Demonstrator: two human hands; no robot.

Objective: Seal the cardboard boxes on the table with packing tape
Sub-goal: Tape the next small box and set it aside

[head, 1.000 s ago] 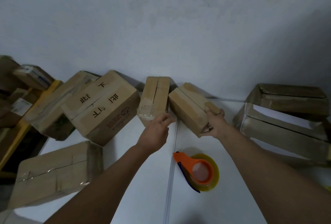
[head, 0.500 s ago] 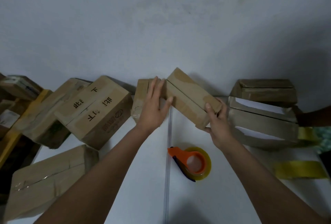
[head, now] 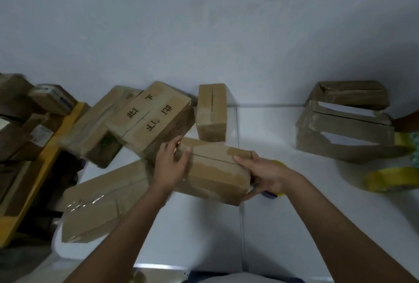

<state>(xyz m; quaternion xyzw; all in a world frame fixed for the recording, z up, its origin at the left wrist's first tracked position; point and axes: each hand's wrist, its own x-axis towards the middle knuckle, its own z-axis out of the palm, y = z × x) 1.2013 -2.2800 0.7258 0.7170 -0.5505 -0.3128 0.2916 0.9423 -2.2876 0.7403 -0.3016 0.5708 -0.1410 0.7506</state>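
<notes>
A small brown cardboard box (head: 213,172) with an untaped centre seam is held above the white table (head: 283,214), between both hands. My left hand (head: 171,165) grips its left end, fingers over the top edge. My right hand (head: 263,172) grips its right end, thumb on top and fingers underneath. The tape dispenser (head: 273,192) is mostly hidden behind the box and my right hand; only a bit of yellow roll and a blue edge show.
A narrow box (head: 212,112) stands against the wall behind. A printed box (head: 150,117) and other boxes crowd the left, one flat box (head: 102,199) at the table's left edge. Torn boxes (head: 344,122) and yellow tape (head: 390,178) lie right.
The box has come away from the wall toward me and turned roughly level. My left hand left the narrow box and took the left end. The dispenser is now hidden behind the box.
</notes>
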